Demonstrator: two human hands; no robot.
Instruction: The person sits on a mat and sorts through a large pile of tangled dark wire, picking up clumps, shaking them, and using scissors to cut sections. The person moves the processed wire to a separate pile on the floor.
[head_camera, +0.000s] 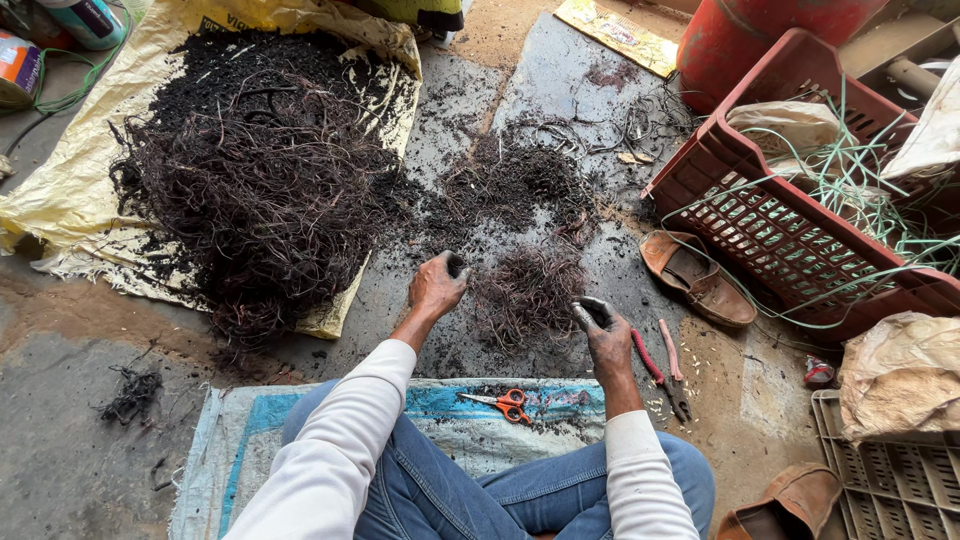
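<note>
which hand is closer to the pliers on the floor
The right. The right hand is just left of the pliers, almost beside the handles. The left hand is farther off to the left, across the small wire heap.

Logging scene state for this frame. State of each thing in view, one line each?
left hand: closed in a fist, over the floor
right hand: gripping a small dark object, too small to tell what
scissors: shut, lying on the mat
pliers: handles spread, lying on the floor
red crate: tipped on its side, green strands spilling out
big wire pile: heaped on the yellow sack
</note>
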